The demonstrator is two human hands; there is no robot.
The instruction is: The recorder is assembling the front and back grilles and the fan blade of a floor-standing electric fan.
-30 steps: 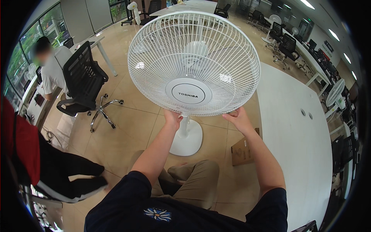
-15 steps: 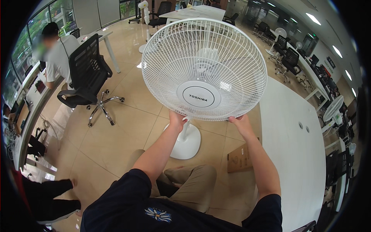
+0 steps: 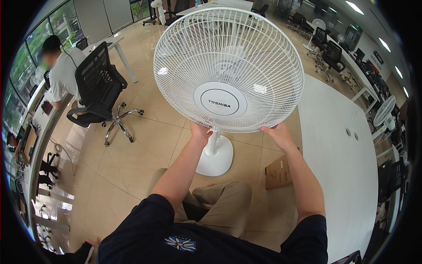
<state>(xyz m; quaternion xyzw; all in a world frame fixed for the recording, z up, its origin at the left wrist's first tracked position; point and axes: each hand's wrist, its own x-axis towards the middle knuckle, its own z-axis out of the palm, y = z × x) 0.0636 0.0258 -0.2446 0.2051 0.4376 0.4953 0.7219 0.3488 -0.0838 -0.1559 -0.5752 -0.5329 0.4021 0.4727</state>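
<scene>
A white pedestal fan stands right before me, its round wire grille (image 3: 259, 57) tilted to face upward at me. An oval badge plate (image 3: 220, 102) sits at the grille's centre. My left hand (image 3: 201, 133) is closed on the lower left of the rim, beside the pole, its fingers partly hidden. Farther right, my right hand (image 3: 278, 134) grips the lower right of the rim with the thumb in front and the fingers behind. Below, the short white pole meets a rounded white base (image 3: 216, 162) on the floor.
A white table (image 3: 336, 176) runs along my right, with a cardboard box (image 3: 278, 173) on the floor beside it. To the left are a black swivel chair (image 3: 97, 81) and a seated person (image 3: 67, 70) at a desk. Another white fan (image 3: 385, 112) stands far right.
The grille appears slightly larger and a little higher and more to the left, both hands still on its rim. A person at the lower left has mostly left the view.
</scene>
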